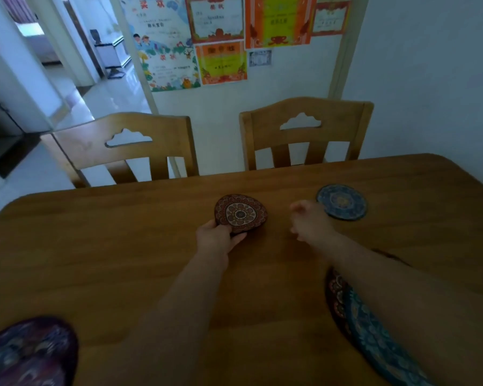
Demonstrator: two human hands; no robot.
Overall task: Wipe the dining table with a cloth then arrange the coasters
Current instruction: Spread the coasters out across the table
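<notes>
Near left corner of the wooden dining table [109, 260]: dark purple patterned coaster [28, 355], lying flat, blurred, partly cut off by the picture's edge.

Beyond the far edge, on the left: wooden chair [123, 151] pushed up close, with a cloud-shaped cut-out in its back.

Around the middle of the table, nearer the far edge: left hand [216, 239], arm stretched forward, gripping a red-brown coaster [240, 213] by its near rim, thumb on top and fingers curled underneath. Round mandala pattern with a pale ring at the centre. Looks thick at the edge; single piece or stack, cannot tell. Touching the wood or held just above it, cannot tell.

Just right of that: right hand [308, 218], blurred, fingers loosely curled, holding nothing, hovering near the tabletop.

Just beyond the right hand, toward the far right corner: blue round coaster [341, 201], flat on the table, apart from the red-brown one.

Behind the far edge, on the right: second wooden chair [304, 126] of the same design.

Near right edge, partly hidden under the right forearm: dark red patterned coaster [335, 296] with a teal patterned coaster [374, 330] overlapping it.

On the white wall behind the chairs: colourful certificates [221, 37], text too blurred to read.
</notes>
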